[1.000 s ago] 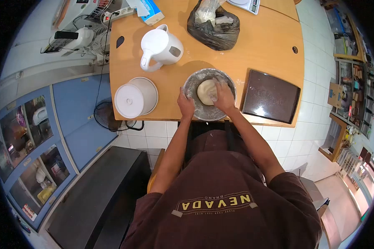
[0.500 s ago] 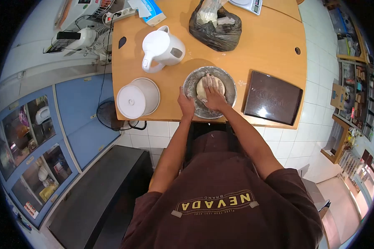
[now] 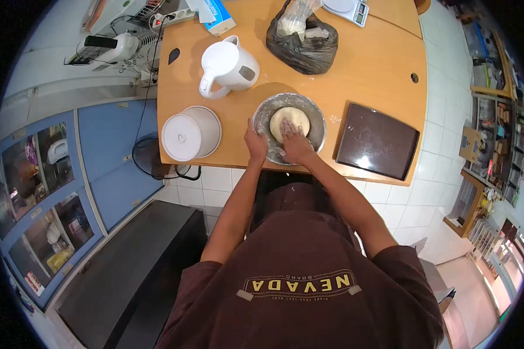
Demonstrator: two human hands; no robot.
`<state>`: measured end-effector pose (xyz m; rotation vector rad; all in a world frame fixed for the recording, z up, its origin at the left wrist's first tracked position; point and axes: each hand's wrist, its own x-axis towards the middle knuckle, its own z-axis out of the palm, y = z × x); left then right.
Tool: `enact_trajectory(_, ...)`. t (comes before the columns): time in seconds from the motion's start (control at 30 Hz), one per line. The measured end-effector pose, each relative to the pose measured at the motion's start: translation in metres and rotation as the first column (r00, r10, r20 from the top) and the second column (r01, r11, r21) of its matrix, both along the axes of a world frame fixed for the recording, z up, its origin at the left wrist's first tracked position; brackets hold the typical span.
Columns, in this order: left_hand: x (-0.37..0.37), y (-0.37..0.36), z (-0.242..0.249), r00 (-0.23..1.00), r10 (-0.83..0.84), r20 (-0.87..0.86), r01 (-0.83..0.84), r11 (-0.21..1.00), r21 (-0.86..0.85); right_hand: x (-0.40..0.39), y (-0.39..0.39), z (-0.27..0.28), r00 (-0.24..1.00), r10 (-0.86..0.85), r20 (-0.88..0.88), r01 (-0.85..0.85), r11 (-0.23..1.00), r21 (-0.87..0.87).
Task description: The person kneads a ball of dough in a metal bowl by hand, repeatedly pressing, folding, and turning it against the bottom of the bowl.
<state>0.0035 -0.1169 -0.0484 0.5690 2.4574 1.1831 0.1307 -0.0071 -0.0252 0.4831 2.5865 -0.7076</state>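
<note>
A round metal bowl with flour-smeared walls stands near the table's front edge. Inside it rests a smooth, pale ball of dough. My left hand grips the bowl's left rim, thumb toward the inside. On the near side of the dough lies my right hand, floury fingers stretched out and touching its surface. The dough under those fingers is hidden.
On the wooden table, a white lidded container and a white pitcher stand left. A dark baking tray lies right. Behind are a black plastic bag, a kitchen scale and a blue-white box.
My right hand has drawn back toward me from the top of the dough to its near side, uncovering more of the ball. My left hand keeps its hold on the bowl.
</note>
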Motion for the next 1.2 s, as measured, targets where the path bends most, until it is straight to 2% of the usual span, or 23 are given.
enact_trajectory(0.07, -0.004, -0.002, -0.002, 1.000, -0.023, -0.003, 0.023, 1.000, 0.006, -0.017, 0.009, 0.006, 0.991, -0.002, 0.132, 0.018, 0.993, -0.120)
enact_trajectory(0.17, 0.000, -0.002, 0.006, 1.000, -0.011, 0.008, 0.011, 1.000, 0.011, -0.019, 0.034, 0.002, 0.967, 0.002, 0.256, 0.142, 0.827, -0.543)
enact_trajectory(0.27, 0.001, 0.001, 0.002, 1.000, 0.023, -0.014, -0.022, 0.999, 0.028, 0.017, 0.012, -0.006, 0.972, -0.112, -0.206, 0.063, 0.971, -0.233)
enact_trajectory(0.37, 0.001, 0.002, -0.002, 0.999, 0.035, -0.011, -0.035, 0.999, 0.028, 0.036, -0.009, 0.012, 0.995, 0.096, -0.011, -0.095, 0.995, 0.031)
enact_trajectory(0.4, 0.000, 0.003, -0.002, 0.999, 0.034, -0.003, -0.034, 0.999, 0.025, 0.035, -0.013, 0.014, 0.995, 0.087, 0.047, -0.088, 0.996, 0.024)
enact_trajectory(0.5, -0.001, 0.001, -0.003, 0.999, 0.005, -0.034, -0.006, 1.000, -0.029, 0.025, -0.022, 0.005, 0.998, 0.050, 0.030, -0.051, 0.997, 0.054)
enact_trajectory(0.6, -0.003, 0.001, -0.005, 1.000, 0.019, -0.002, -0.019, 1.000, 0.015, 0.008, -0.027, 0.003, 0.995, 0.037, 0.088, -0.048, 0.991, 0.125)
enact_trajectory(0.7, -0.005, -0.003, -0.012, 1.000, -0.009, 0.000, 0.009, 1.000, 0.018, -0.009, -0.008, -0.008, 0.968, 0.076, 0.241, -0.061, 0.996, -0.067)
enact_trajectory(0.73, -0.006, -0.003, -0.009, 1.000, -0.018, -0.016, 0.018, 1.000, 0.012, -0.019, 0.011, 0.007, 0.943, 0.068, 0.325, 0.005, 0.976, -0.219)
enact_trajectory(0.8, -0.005, -0.002, -0.003, 0.998, -0.036, -0.046, 0.036, 0.999, 0.002, -0.038, 0.053, 0.062, 0.870, 0.096, 0.484, 0.173, 0.859, -0.481)
enact_trajectory(0.9, -0.005, 0.000, 0.002, 0.999, -0.053, -0.005, 0.053, 0.998, -0.022, -0.018, 0.027, 0.053, 0.998, -0.001, 0.058, 0.007, 0.996, -0.094)
enact_trajectory(1.0, -0.003, -0.002, 0.000, 0.993, -0.077, -0.087, 0.075, 0.997, -0.023, 0.002, -0.005, -0.002, 0.993, 0.034, -0.109, -0.018, 0.989, 0.149)
enact_trajectory(1.1, -0.002, -0.002, 0.002, 0.999, -0.035, -0.029, 0.034, 0.999, -0.019, -0.006, -0.019, -0.008, 0.998, -0.001, -0.055, 0.016, 0.965, 0.262)
enact_trajectory(1.13, -0.002, -0.003, 0.003, 1.000, -0.025, -0.005, 0.025, 1.000, -0.004, -0.009, -0.015, -0.002, 0.996, -0.023, -0.084, 0.036, 0.987, 0.157)
enact_trajectory(1.2, -0.004, -0.001, 0.004, 0.999, -0.011, 0.045, 0.009, 0.999, 0.032, -0.017, -0.003, 0.011, 1.000, 0.022, 0.003, -0.022, 0.997, 0.080)
